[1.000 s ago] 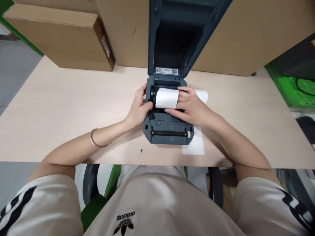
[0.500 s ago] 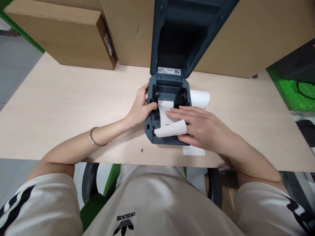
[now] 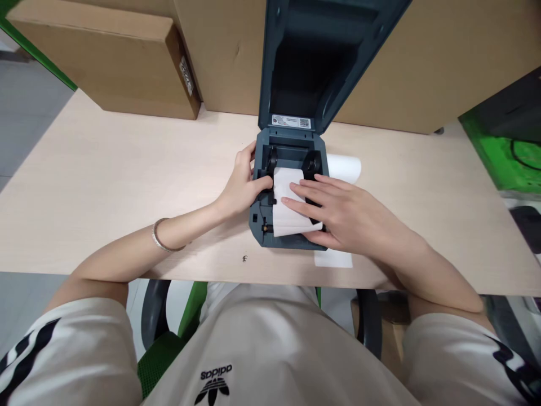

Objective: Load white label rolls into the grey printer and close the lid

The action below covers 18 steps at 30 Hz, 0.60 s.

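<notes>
Cardboard boxes (image 3: 93,67) are standing along the far side of a pale desk (image 3: 139,169), and an open printer (image 3: 255,208) is sitting in front of the person, its dark lid (image 3: 313,67) leaning up and back. White paper (image 3: 285,223) is lying inside the printer, between the two hands, its long axis running from the black holders (image 3: 313,162) at the back toward the person's body. The left hand (image 3: 243,183) is clasping the printer's left wall, thumb hooking over the rim, its tip stopping just beside the paper's left edge. The right hand (image 3: 342,211) is lying nearer: it is reaching in from the right, across the paper's length, with slightly parted fingers resting on top. Its thumb is sitting by the near right corner, where the paper is curling; whether thumb and fingers are pinching that corner is hard to tell from this angle. A white roll (image 3: 344,168) is lying just right of the printer, and a loose sheet (image 3: 333,259) is showing near its front right corner.
</notes>
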Available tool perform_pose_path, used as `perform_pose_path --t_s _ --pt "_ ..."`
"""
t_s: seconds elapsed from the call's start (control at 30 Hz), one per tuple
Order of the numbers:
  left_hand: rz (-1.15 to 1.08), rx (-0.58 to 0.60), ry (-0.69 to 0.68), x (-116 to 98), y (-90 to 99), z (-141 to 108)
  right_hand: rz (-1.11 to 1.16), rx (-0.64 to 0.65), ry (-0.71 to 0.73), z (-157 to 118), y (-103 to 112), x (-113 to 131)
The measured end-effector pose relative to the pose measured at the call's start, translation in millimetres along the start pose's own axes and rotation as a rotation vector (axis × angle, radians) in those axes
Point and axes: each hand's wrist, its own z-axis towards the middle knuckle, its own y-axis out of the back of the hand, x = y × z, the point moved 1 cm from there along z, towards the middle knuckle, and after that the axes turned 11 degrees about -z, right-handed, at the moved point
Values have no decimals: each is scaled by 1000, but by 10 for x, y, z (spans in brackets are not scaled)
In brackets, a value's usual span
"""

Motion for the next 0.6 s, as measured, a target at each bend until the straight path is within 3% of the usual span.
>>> perform_pose_path --t_s 0.23,0.4,0.6 --pt "41 21 81 -74 -25 -2 96 -4 -28 -102 399 202" --pt "53 26 39 -20 6 11 -11 76 -15 -162 456 426" --pt "-1 42 12 94 59 26 157 179 -44 -281 604 433"
